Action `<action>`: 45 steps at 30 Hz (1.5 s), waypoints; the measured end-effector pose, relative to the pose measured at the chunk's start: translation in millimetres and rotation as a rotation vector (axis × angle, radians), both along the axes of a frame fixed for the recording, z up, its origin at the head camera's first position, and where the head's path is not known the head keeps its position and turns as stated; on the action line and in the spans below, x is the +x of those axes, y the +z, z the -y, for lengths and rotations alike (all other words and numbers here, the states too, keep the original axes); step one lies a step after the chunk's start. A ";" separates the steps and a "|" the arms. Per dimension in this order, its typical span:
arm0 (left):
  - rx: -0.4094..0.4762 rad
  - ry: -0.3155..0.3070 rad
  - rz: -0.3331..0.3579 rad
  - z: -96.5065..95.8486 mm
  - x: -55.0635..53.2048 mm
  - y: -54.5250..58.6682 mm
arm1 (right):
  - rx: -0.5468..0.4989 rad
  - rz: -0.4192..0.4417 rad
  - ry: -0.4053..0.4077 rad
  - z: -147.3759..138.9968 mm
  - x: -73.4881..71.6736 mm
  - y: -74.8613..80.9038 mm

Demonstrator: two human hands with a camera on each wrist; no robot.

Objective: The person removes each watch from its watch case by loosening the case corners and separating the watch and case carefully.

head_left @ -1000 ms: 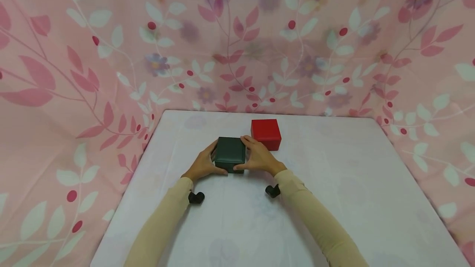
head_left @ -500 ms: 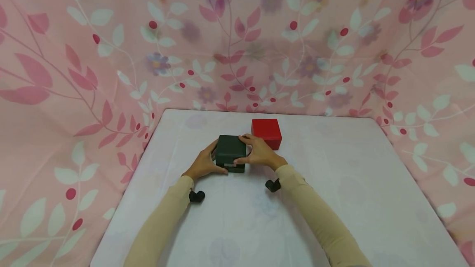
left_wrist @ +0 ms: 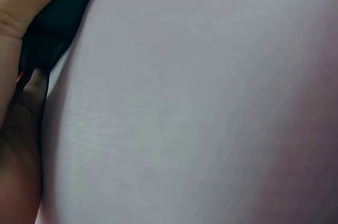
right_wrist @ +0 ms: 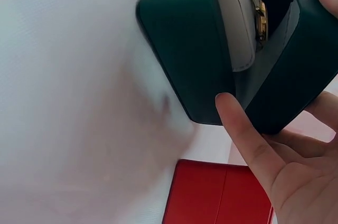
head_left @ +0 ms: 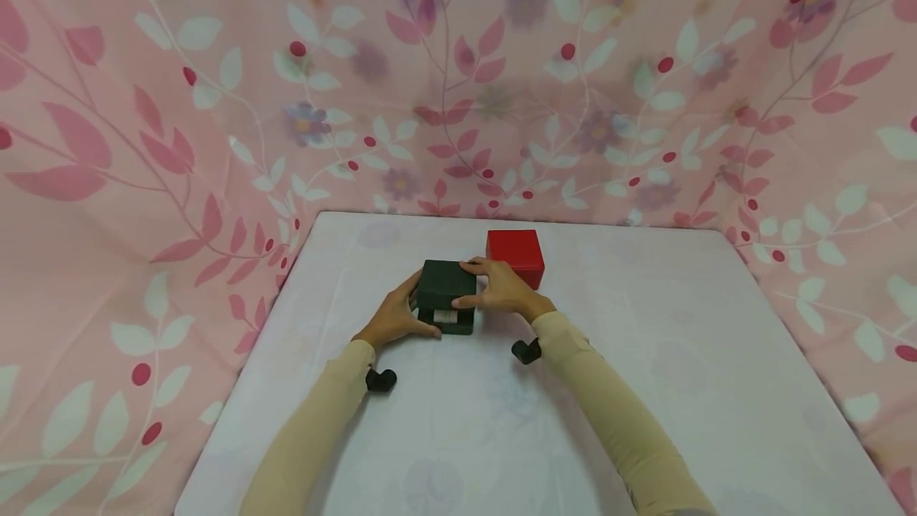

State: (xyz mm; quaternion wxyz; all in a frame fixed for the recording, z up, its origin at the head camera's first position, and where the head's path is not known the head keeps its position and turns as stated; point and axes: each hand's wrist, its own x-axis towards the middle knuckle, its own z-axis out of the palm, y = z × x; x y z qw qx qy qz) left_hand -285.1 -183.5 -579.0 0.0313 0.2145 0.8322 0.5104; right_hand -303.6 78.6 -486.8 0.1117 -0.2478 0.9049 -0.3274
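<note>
A dark green watch box (head_left: 446,281) rests on the table with its lid partly raised. In the right wrist view a watch with a gold-coloured case (right_wrist: 262,22) sits round a pale cushion (right_wrist: 236,28) inside it. My left hand (head_left: 392,318) holds the base from the left, thumb at the front corner. On the right side my right hand (head_left: 505,291) grips the lid (right_wrist: 303,49) with thumb and fingers. One digit touches the box's side where lid and base meet. The left wrist view shows only part of the left hand and a dark box side.
A closed red box (head_left: 516,252) stands just behind and right of the green one, close to my right hand. The white-covered table (head_left: 645,357) is bounded by a pink floral cloth (head_left: 458,86) at the back and sides.
The lid of the green watch box has tilted up from shut, so a gap and the pale cushion show at the front. My right hand has risen slightly; the left stays put.
</note>
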 end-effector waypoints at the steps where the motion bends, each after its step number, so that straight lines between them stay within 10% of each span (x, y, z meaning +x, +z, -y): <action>1: -0.007 0.003 -0.001 -0.4 0.6 0.2 | -0.004 0.003 -0.001 -0.3 -0.7 -0.1; 45: -0.174 0.057 -0.043 -0.7 3.5 0.5 | -0.345 0.393 -0.192 14.5 -32.4 11.8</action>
